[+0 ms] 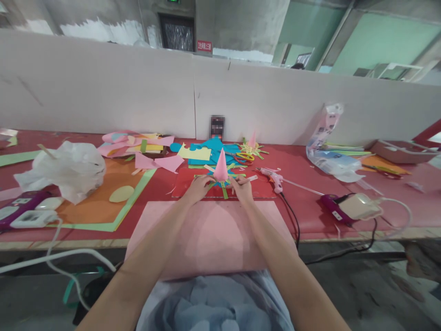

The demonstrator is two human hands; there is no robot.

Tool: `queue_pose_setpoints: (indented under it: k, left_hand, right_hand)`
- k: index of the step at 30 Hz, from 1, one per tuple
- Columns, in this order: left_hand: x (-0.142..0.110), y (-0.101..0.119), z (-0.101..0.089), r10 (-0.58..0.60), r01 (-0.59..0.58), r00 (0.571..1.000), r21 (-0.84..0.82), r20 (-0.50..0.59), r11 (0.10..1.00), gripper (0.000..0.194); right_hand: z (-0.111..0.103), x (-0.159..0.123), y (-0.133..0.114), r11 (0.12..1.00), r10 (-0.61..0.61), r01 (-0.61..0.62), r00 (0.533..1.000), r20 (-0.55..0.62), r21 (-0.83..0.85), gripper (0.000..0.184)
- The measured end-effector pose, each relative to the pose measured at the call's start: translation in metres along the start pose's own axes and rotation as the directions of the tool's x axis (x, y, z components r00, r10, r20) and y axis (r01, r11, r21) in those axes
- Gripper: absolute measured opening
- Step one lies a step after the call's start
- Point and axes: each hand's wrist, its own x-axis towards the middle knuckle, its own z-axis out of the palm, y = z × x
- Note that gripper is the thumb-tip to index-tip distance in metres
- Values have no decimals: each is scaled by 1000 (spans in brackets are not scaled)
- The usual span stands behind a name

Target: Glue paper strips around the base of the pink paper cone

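A pink paper cone (pixel 221 169) stands upright at the centre, on a base of blue and green paper strips (pixel 225 191). My left hand (pixel 199 187) is at the left side of this base, its fingers closed on the edge. On the other side, my right hand (pixel 242 187) pinches the base's right edge. A pale, thin piece (pixel 251 178) sticks out beside the right fingers; its kind is unclear. Beneath the work lies a red sheet (pixel 265 191). The exact finger contacts are partly hidden.
A pink glue gun (pixel 274 179) lies right of my hands, its black cord running off the table edge. Behind are yellow-handled scissors (pixel 245 159), blue paper (pixel 220 149) and another pink cone (pixel 253 140). Power strips (pixel 334 209) and a plastic bag (pixel 70 170) flank the work.
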Motion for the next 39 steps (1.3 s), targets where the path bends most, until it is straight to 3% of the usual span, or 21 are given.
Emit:
queue_pose_setpoints:
  k: [4,9,30,39]
  left_hand:
    - [0,0,0,-7,7,1000,-12,5,1000,20]
    - [-1,3,-2,-5,5,1000,-17,1,1000,21]
    - [-1,7,-3,-31,31,1000,-28,0,999,19]
    - [-1,8,-4,-26,26,1000,-23,-8,999,19]
  right_hand:
    - [0,0,2,999,-34,33,999,43,13,32]
    - [0,0,2,1000,11,-10,1000,8,-29,26]
    - [0,0,1,998,27,-25,999,36,-59,22]
    - [0,1,1,997,15,-16,1000,-7,-76,23]
